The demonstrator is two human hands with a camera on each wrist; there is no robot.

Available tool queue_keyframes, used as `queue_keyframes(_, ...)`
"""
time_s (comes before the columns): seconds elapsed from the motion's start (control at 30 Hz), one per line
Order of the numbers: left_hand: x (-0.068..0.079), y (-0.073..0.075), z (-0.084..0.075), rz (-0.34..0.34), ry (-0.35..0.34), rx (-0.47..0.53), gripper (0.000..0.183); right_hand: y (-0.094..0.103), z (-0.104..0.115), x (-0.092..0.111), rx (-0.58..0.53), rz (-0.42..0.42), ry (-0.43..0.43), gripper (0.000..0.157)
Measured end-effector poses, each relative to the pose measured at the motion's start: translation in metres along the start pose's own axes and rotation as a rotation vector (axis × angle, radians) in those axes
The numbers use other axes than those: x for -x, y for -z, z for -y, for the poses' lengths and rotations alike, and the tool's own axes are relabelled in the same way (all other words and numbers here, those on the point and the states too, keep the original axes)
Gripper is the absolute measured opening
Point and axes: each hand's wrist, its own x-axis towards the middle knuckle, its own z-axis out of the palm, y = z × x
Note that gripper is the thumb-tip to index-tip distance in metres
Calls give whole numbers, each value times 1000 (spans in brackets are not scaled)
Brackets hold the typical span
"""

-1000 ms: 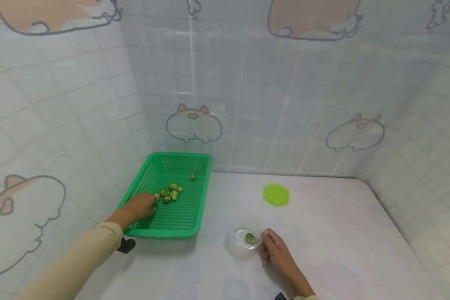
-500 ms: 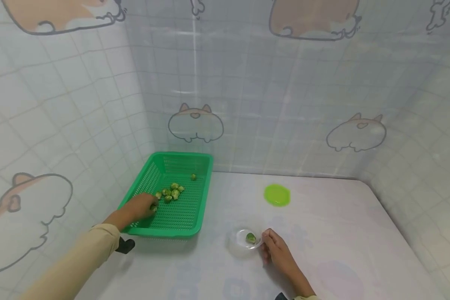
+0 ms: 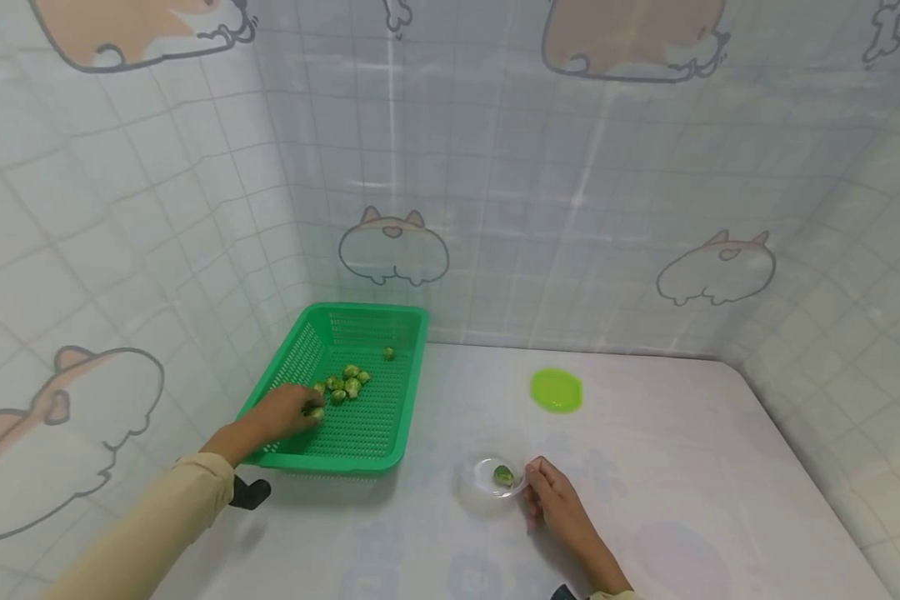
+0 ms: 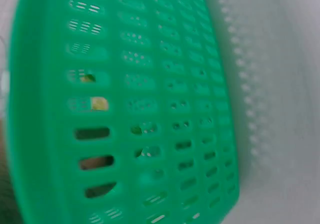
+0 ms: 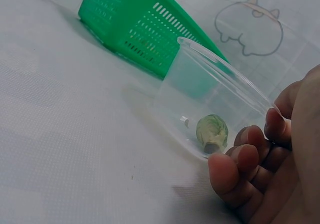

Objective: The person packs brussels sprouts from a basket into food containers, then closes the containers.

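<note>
Operator: State the change over the last second, using the green basket [image 3: 337, 464] as reference.

Inspector: The left hand [image 3: 287, 412] remains inside the basket, at its near-left part. One second ago it mostly covered the held sprout [image 3: 317, 414]; that sprout now shows at the grip. The right hand [image 3: 558, 500] and the clear cup [image 5: 215, 98], to the near right of the basket, keep their positions.

Operator: State each grip.

Inspector: Left: curled, pinching the held sprout low in the basket. Whether that sprout is off the basket floor cannot be told. Right: pinching the cup rim on the side away from the basket.

Operator: Give counts.

Inspector: One basket, one cup, and one lime-green disc [image 3: 557, 391] lying to the right of the basket. Inside the basket: the held sprout, at least six clustered sprouts [image 3: 352, 387] just beyond the left hand, and one lone sprout [image 3: 388, 354] in the far-right part. Inside the cup: one cup sprout [image 3: 503, 476].

Operator: Edges and room?

Inspector: The basket's left side is near the left wall [image 3: 150, 208], its far side near the back wall [image 3: 540, 167]. The left forearm [image 3: 228, 443] crosses the basket's near-left rim. A strip of the surface [image 3: 645, 450] separates basket from cup; its wider part extends rightward from the basket, past the disc, toward the right wall [image 3: 862, 375].
</note>
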Motion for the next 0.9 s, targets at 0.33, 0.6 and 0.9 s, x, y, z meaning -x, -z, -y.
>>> queue_keyframes(0.33,-5,9,-14,-23,55,120,34,5,-9,-6,-24,18,4,31)
queue_keyframes(0.6,-6,20,-35,-63,6,143,31,7,-9,-7,-11,39,31,36)
queue_keyframes(0.9,-9,25,-56,-60,-18,183,32,6,-9,-7,-22,52,21,35)
